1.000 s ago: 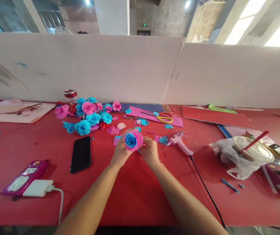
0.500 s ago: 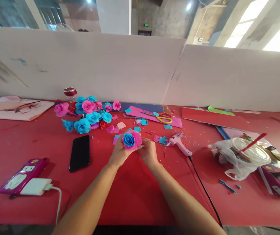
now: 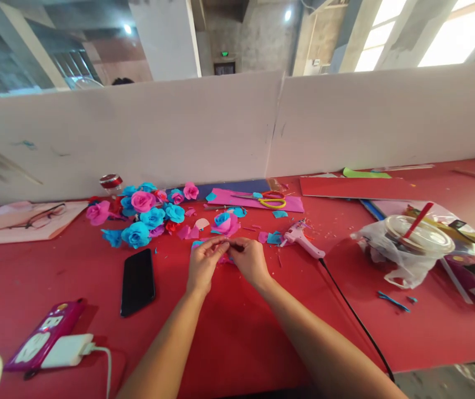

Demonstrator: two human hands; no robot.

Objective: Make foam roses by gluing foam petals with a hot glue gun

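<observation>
In front of me, both hands meet with their fingertips pinched together. My left hand (image 3: 204,263) is closed at the near side of a paper flower (image 3: 224,223) with a blue centre and pink outer petals. From the other side, my right hand (image 3: 251,260) is closed at the same spot. The flower shows side-on just beyond the fingertips, and its underside is hidden by my fingers. Bits of pink and blue paper show under and around my hands. A pink glue gun (image 3: 304,242) lies to the right of them.
A bunch of paper flowers (image 3: 152,218) lies at the back left, near a red-lidded jar (image 3: 110,182). Scissors (image 3: 273,200) rest on pink paper (image 3: 229,198). A phone (image 3: 138,282) and a power strip (image 3: 46,335) are on the left. A lidded cup (image 3: 418,234) stands right.
The flower has tilted away from me and now shows from the side, beyond my hands. My hands have come together, fingertips touching. My view has shifted and turned slightly.
</observation>
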